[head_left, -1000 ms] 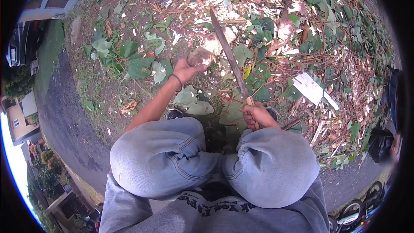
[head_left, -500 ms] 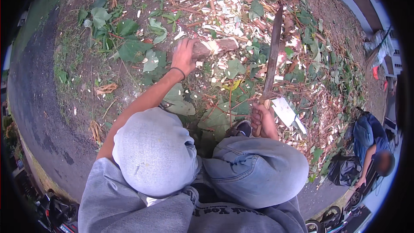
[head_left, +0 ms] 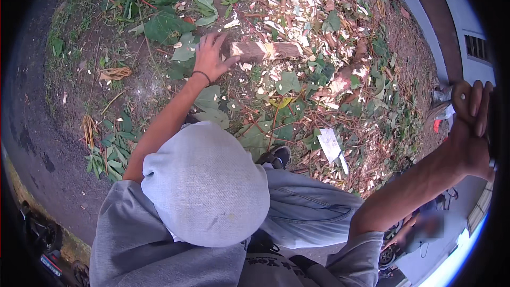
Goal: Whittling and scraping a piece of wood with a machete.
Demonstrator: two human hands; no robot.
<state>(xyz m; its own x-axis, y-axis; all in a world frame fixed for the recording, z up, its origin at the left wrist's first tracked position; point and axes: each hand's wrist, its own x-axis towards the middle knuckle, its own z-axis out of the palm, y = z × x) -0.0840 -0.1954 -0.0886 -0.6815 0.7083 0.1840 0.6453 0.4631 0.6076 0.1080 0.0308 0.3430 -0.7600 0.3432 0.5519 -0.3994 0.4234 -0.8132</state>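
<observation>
On the ground in front of me lies a short bark-covered log (head_left: pixel 281 50), with pale cut marks along its side. My left hand (head_left: pixel 211 59) is at the log's left end, its fingers spread and the thumb pointing toward the log. Whether it touches the bark I cannot tell. At the far right edge, my right hand (head_left: pixel 475 122) is raised high, wrapped round the wooden handle (head_left: pixel 461 100) of a machete. The machete's blade is out of view. A cleaver (head_left: pixel 330 144) with a white handle rests on the litter beyond my right knee.
Pale wood chips (head_left: pixel 297 13) and green leaves (head_left: pixel 166 25) cover much of the soil. A thicker peeled log (head_left: pixel 348 74) lies to the right. Asphalt (head_left: pixel 37 117) runs along the left. Another person (head_left: pixel 422 231) is at the lower right, partly behind my raised arm.
My right hand has swung the machete up from beside my knee to the far right edge. My left hand has opened beside the log's end. The view has shifted.
</observation>
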